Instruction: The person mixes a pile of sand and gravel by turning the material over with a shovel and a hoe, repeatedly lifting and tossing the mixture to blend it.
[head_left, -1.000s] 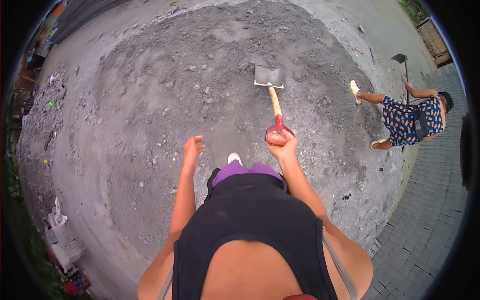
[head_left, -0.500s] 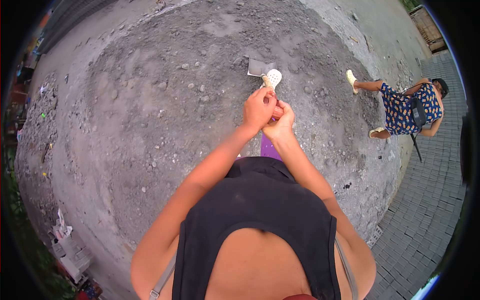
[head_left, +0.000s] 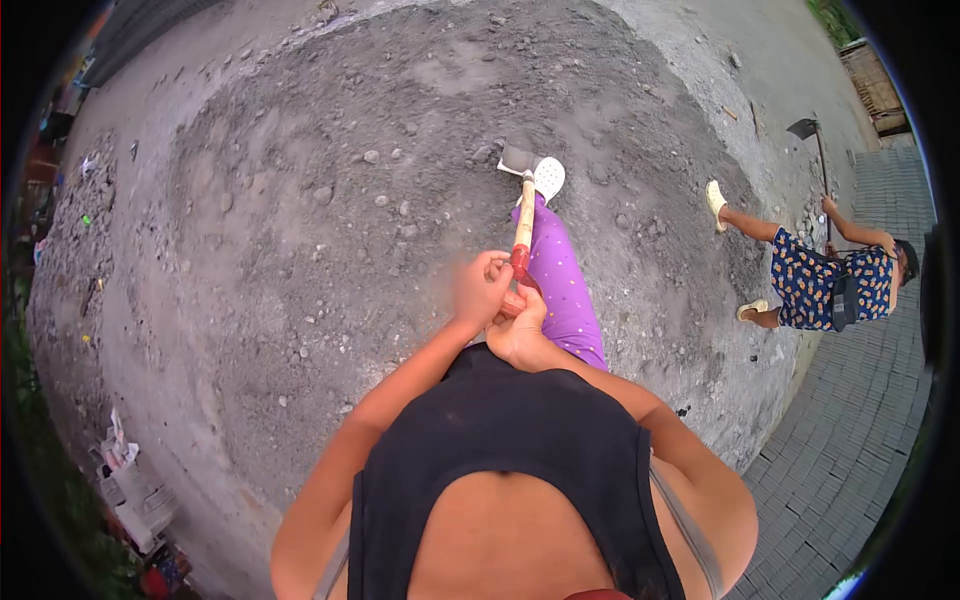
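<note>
The person's right hand (head_left: 520,328) is closing around the red grip (head_left: 512,303) of a shovel (head_left: 525,215), low in front of the black top (head_left: 500,415). The left hand (head_left: 482,292) is hovering right at the grip's other side with its fingers partly curled; whether it is gripping or only touching, the view is not showing clearly. The shovel is pointing away from the body, its pale wooden shaft running from the red collar (head_left: 519,260) to the grey blade (head_left: 520,158), which is lying at the gravel (head_left: 400,110). 1 white shoe (head_left: 549,178) is overlapping the blade's right side in view, and 1 leg in purple trousers (head_left: 562,285) is stretching out alongside the shaft.

Well apart on the right, 1 co-worker (head_left: 835,285) in blue patterned clothes is standing with 2 cream shoes on the ground, 1 hand (head_left: 829,206) holding a long-handled tool (head_left: 822,160) with a dark blade. Grey blocks (head_left: 840,410) are covering the ground at the lower right.
</note>
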